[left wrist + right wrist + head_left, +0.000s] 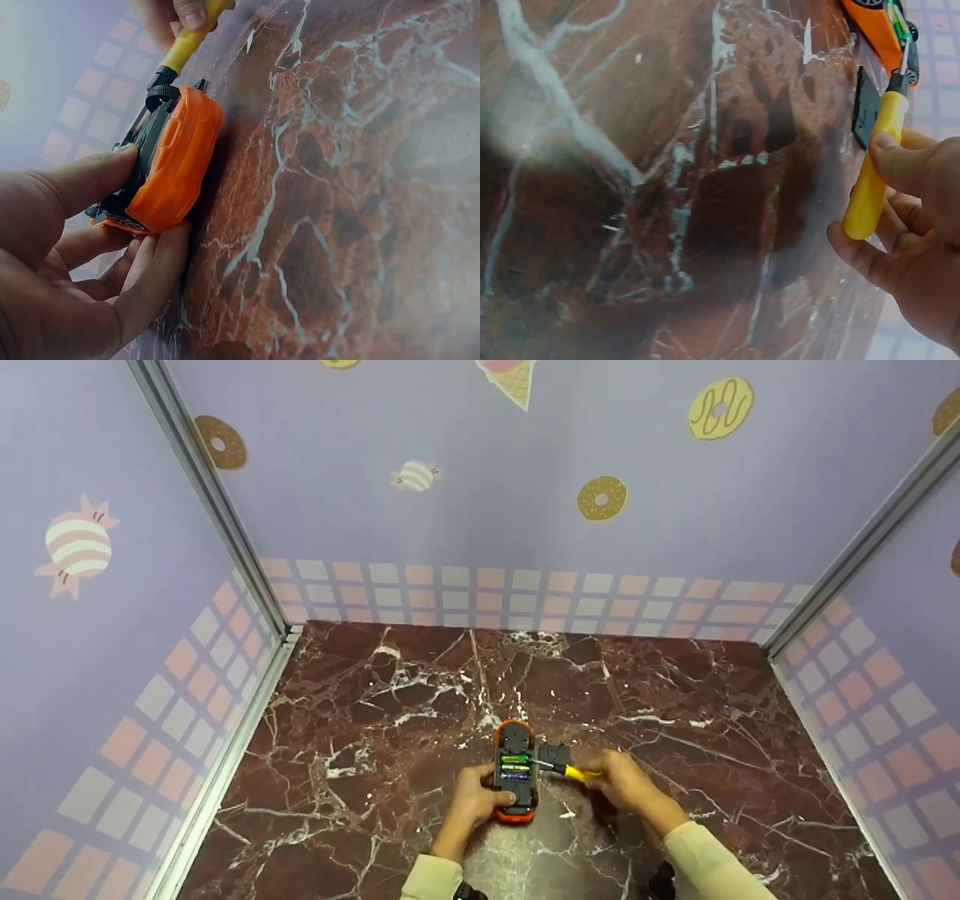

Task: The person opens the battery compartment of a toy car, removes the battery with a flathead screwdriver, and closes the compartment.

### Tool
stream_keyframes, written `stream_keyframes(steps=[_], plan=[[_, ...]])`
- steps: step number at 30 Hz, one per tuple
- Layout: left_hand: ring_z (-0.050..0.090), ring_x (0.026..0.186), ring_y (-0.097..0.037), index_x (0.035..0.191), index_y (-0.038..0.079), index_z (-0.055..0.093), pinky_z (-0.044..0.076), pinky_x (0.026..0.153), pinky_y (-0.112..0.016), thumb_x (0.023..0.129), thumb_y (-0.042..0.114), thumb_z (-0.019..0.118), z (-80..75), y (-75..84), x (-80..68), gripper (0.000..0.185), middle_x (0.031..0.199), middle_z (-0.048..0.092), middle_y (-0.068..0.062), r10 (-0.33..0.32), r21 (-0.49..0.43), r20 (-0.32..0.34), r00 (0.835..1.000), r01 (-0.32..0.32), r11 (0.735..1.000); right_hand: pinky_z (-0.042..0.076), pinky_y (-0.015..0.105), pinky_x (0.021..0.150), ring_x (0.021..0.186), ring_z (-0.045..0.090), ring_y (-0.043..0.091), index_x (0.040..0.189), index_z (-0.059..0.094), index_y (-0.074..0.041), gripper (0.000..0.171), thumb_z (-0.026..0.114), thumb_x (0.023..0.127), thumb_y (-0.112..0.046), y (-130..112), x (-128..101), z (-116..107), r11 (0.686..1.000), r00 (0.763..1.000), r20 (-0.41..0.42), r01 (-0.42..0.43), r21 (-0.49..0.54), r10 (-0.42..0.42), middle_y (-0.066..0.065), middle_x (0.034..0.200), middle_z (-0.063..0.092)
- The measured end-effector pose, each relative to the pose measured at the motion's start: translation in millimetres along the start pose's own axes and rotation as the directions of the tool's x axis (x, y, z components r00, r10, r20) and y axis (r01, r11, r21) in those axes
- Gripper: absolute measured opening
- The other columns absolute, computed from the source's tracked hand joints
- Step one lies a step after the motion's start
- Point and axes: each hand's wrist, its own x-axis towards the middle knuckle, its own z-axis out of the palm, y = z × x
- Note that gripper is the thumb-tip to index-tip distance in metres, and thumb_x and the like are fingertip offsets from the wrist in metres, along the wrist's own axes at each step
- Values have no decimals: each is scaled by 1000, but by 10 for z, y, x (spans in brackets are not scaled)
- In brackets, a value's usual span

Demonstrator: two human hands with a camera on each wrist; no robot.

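Observation:
An orange toy car (514,769) lies upside down on the marble table (675,720), its battery bay open with several batteries (514,766) showing. My left hand (474,801) grips the car's near end (169,169), thumb on its underside. My right hand (622,781) holds a yellow-handled screwdriver (576,772) whose tip points into the car's underside. In the right wrist view the yellow handle (871,178) runs between thumb and fingers toward the car (877,30). A black battery cover (553,753) lies on the table just right of the car.
Lilac walls with sweets prints (600,497) close off the table on the left, back and right. Metal corner posts (210,502) stand at the two back corners. The dark red marble stretches bare beyond the car.

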Motion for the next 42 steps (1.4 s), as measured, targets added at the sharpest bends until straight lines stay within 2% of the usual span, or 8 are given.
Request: stream_keyframes(steps=[4,9,13,18,23,33,36,42], plan=[[71,83,-24,119,-12,69,58,74,-31,68,-16,78,-3,-8,0,52,94,74,-25,3,-15,9,1000,-3,1000,56,38,72,77,63,22,106,81,-4,26,79,81,1,-48,-25,-9,999,999,-10,-47,-24,47,11,88,69],[71,85,-25,121,-13,67,59,75,-32,68,-17,78,-3,-15,11,54,96,74,-25,-1,-23,10,1000,1,1000,54,44,67,72,58,24,99,84,-13,25,82,77,-1,-200,-11,-71,979,993,-116,-39,-200,16,3,79,58],[71,84,-25,121,-12,67,59,77,-34,68,-15,79,-3,-12,22,54,95,74,-24,-11,0,4,1000,11,1000,51,46,62,71,54,28,90,83,-17,17,86,75,-9,-330,2,-120,933,975,-204,8,-361,-87,3,76,52],[70,84,-24,122,-13,66,59,78,-36,68,-16,79,1,-10,28,56,96,74,-23,-25,11,-3,1000,25,1000,49,46,58,71,52,31,84,81,-16,9,85,77,-15,-423,10,-133,858,951,-232,59,-510,-203,7,79,53],[70,85,-25,124,-13,66,59,80,-38,68,-16,79,8,-6,31,58,96,74,-23,-28,22,-9,1000,28,999,48,45,56,71,52,32,83,77,-16,9,82,77,-12,-458,-7,-133,811,947,-227,56,-582,-228,10,80,53],[68,81,-21,120,-13,66,58,74,-33,67,-17,79,0,0,23,55,93,72,-25,-14,21,-8,1000,14,1000,50,43,55,70,52,29,84,77,-17,13,84,74,-14,-480,-5,-110,783,939,-257,20,-622,-228,7,80,54],[68,81,-21,120,-12,67,58,74,-32,67,-17,79,0,-4,20,54,93,72,-25,-10,15,-6,1000,10,1000,51,43,56,72,53,29,87,78,-18,14,86,75,-16,-468,18,-124,795,947,-241,23,-606,-211,7,82,54],[70,83,-24,122,-13,66,59,76,-34,67,-17,78,3,7,11,57,95,73,-25,-18,7,0,1000,18,1000,50,47,63,72,53,29,102,84,-19,28,86,75,-11,-353,9,-123,917,973,-217,-10,-398,-83,5,82,54]])
